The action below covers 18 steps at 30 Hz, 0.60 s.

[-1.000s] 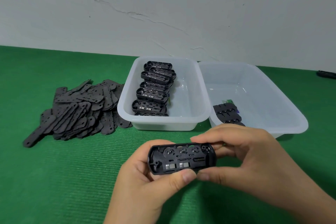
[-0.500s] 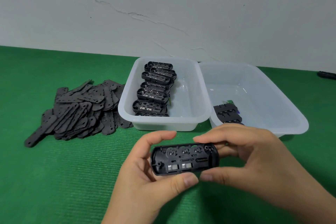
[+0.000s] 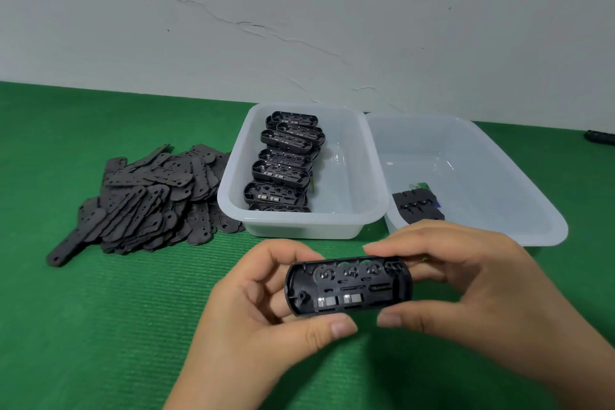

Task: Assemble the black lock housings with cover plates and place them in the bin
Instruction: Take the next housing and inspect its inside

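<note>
Two translucent plastic bins stand side by side on the green worktop (image 3: 100, 326): the left bin (image 3: 362, 176) holds seven open black lock housings (image 3: 283, 173) in a row, and the right bin (image 3: 519, 196) holds one covered unit (image 3: 417, 206). One more open housing (image 3: 349, 285) is held between two hands, the left hand (image 3: 266, 319) and the right hand (image 3: 482, 286). The cover plates (image 3: 149, 196) lie in one overlapping heap, too many to count exactly.
</note>
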Available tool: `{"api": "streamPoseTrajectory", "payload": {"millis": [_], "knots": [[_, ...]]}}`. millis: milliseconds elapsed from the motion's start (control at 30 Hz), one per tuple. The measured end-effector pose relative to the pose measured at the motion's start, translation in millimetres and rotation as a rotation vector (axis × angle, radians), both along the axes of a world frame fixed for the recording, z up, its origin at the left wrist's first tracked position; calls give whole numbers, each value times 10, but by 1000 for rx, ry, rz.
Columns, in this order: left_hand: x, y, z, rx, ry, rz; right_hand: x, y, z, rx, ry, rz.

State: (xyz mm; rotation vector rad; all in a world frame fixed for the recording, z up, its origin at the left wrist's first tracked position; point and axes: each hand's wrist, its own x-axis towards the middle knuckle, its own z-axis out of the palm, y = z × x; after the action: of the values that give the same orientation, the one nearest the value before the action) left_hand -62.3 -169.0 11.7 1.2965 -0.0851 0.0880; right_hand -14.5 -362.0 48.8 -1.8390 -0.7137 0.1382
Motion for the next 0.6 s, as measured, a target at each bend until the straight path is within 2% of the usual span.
{"api": "streamPoseTrajectory", "payload": {"millis": [600], "knots": [[-17, 42, -8, 31, 6, -50, 2, 3, -6, 11, 1, 14]]}}
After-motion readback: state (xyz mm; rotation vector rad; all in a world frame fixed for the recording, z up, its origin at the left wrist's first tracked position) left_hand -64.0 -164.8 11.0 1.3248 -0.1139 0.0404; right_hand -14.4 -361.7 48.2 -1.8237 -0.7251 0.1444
